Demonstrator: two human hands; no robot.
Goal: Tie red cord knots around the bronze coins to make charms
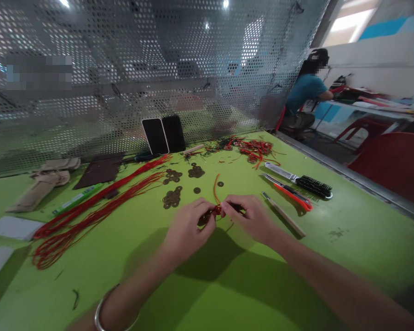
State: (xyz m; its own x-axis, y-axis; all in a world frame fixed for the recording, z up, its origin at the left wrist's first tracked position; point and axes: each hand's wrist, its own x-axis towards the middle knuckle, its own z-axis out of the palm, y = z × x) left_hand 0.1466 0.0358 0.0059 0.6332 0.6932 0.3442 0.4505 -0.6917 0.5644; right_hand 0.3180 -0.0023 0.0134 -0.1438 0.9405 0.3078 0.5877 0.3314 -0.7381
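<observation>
My left hand [189,225] and my right hand [250,216] meet over the green table [200,294], both pinched on a red cord [215,191] with a knot and coins between the fingertips. The cord's free end curls up and away from my fingers. Small piles of dark round coins [172,197] lie just beyond my hands. Long bundles of red cord [89,209] stretch across the table to the left.
A black brush [308,183], a red-handled cutter [291,192] and a wooden stick [284,215] lie to the right. Two phones [163,134] lean on the perforated metal screen. A heap of finished red pieces [255,149] lies far right. A person in blue [305,92] sits beyond.
</observation>
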